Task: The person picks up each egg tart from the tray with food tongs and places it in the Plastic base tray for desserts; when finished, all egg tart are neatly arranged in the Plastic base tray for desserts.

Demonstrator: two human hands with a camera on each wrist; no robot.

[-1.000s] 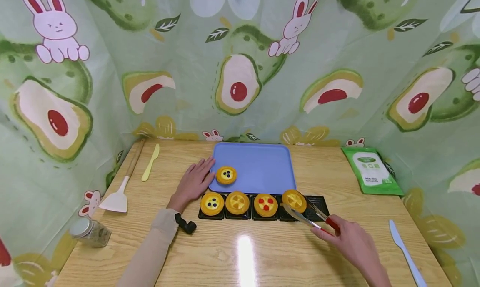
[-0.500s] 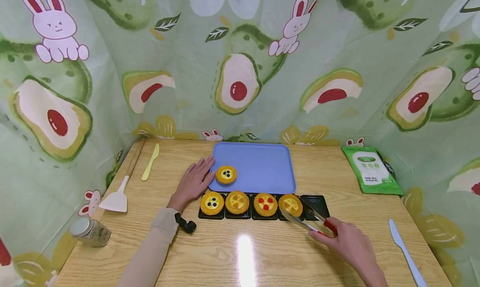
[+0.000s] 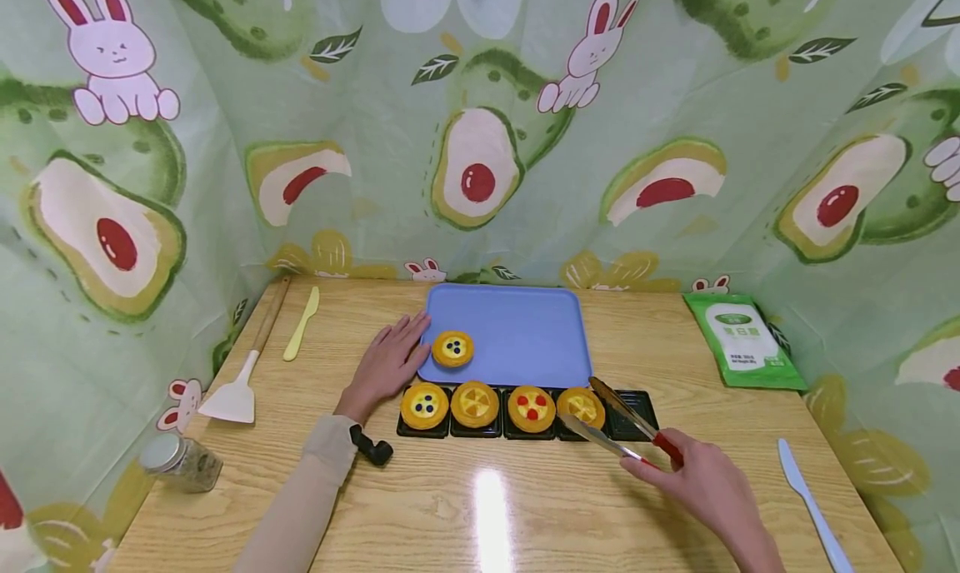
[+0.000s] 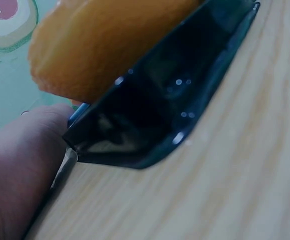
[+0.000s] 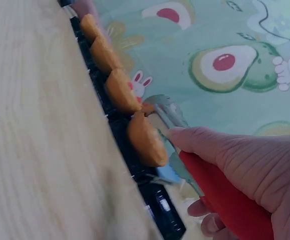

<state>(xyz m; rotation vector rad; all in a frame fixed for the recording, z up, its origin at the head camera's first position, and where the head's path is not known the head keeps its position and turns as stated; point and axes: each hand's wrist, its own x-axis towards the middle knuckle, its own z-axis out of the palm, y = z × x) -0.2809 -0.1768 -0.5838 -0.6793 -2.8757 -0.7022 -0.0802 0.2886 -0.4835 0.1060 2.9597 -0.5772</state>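
My right hand (image 3: 701, 481) grips red-handled metal tongs (image 3: 626, 411), also seen in the right wrist view with the red handle (image 5: 225, 200) in the palm. The tongs' arms are spread around an egg tart (image 3: 581, 408) with orange-wedge topping, which sits in the fourth section of a black tray (image 3: 633, 411). Left of it in the row sit a red-topped tart (image 3: 532, 409), another wedge-topped tart (image 3: 475, 404) and a blueberry tart (image 3: 424, 406). My left hand (image 3: 386, 365) lies with straight fingers at the left edge of a blue tray (image 3: 517, 331). One blueberry tart (image 3: 452, 350) rests on that tray.
At left lie a white spatula (image 3: 232, 398) with wooden handle, a yellow knife (image 3: 302, 325) and a glass jar (image 3: 183, 463) on its side. At right are a green-and-white packet (image 3: 742, 340) and a light blue knife (image 3: 813, 506). A printed curtain (image 3: 375, 173) stands behind the table.
The wedge-topped tart has come down leftward into the fourth section. The tongs have since spread apart and released it. My left hand has stayed in place.
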